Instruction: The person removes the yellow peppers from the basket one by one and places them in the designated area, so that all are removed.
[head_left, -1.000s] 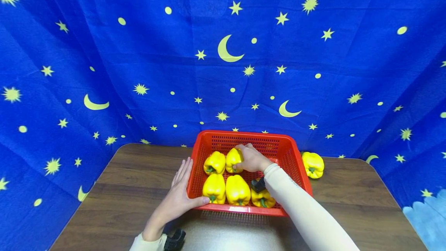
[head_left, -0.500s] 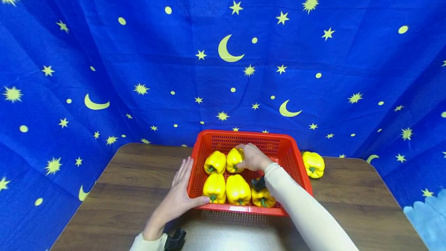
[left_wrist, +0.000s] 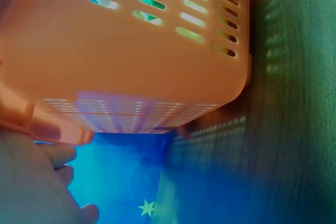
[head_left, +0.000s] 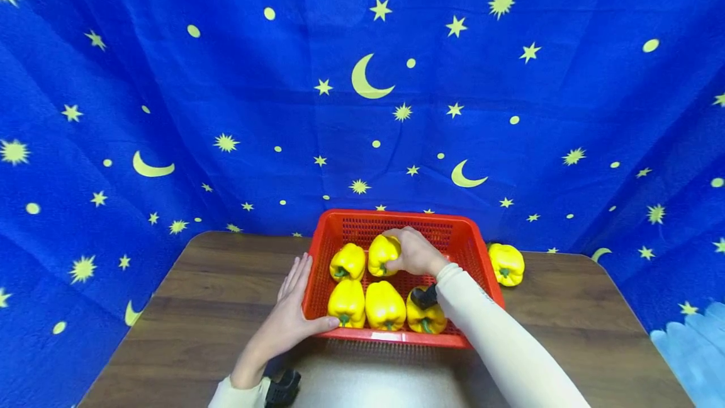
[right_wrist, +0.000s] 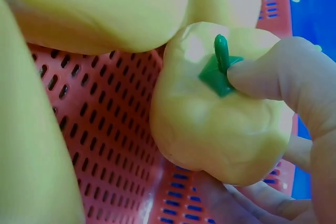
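A red perforated basket (head_left: 396, 337) stands on the table with several yellow bell peppers inside. My right hand (head_left: 418, 253) reaches into it and grips a yellow bell pepper (head_left: 382, 255) in the back row. In the right wrist view the thumb presses beside the green stem of that pepper (right_wrist: 210, 129), with fingers around its far side. Another pepper (head_left: 347, 262) sits to its left; the front row holds a left pepper (head_left: 347, 303), a middle one (head_left: 385, 305) and a right one (head_left: 426, 315). My left hand (head_left: 290, 307) rests against the basket's left side, fingers straight, thumb on the front rim.
One more yellow bell pepper (head_left: 506, 264) lies on the wooden table (head_left: 566, 320), outside the basket's right wall. A blue cloth (head_left: 272, 112) with moons and stars hangs behind and at both sides of the table.
My right hand has raised the gripped bell pepper slightly and shifted it a little right within the basket. The left hand keeps its place, and the head view has tilted slightly.
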The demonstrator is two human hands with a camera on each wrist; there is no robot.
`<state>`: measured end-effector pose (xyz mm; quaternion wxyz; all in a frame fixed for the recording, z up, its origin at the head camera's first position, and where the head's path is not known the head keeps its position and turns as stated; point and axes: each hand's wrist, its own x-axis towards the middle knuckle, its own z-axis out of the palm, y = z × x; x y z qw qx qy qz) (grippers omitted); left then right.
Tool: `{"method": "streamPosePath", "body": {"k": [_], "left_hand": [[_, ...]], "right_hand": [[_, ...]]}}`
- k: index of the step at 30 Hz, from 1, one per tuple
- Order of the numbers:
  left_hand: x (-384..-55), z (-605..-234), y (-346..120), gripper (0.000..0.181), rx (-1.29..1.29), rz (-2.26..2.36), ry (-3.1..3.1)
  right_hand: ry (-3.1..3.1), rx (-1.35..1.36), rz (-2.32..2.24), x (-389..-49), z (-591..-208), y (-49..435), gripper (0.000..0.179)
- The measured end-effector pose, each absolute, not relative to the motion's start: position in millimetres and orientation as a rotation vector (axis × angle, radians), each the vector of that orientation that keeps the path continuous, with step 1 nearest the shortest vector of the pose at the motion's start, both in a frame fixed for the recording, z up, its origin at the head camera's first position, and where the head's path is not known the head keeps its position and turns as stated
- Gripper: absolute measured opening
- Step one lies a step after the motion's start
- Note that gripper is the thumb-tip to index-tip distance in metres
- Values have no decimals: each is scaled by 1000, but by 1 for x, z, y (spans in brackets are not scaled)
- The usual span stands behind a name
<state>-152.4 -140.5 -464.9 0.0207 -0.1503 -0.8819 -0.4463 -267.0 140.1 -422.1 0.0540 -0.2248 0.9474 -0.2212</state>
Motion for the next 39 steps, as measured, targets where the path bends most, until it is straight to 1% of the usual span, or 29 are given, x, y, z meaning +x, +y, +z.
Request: {"method": "streamPosePath", "body": {"k": [9, 23, 39], "left_hand": [[-152, -464, -140, 120, -426, -1400, -2764], [-152, -465, -139, 120, -417, -1408, -2771], [-152, -464, -139, 120, -412, -1404, -2778]], "right_hand": [[2887, -699, -736, -255, -405, 150, 68], [2933, -775, -823, -242, -399, 165, 68], [2985, -778, -909, -225, -390, 187, 71]]}}
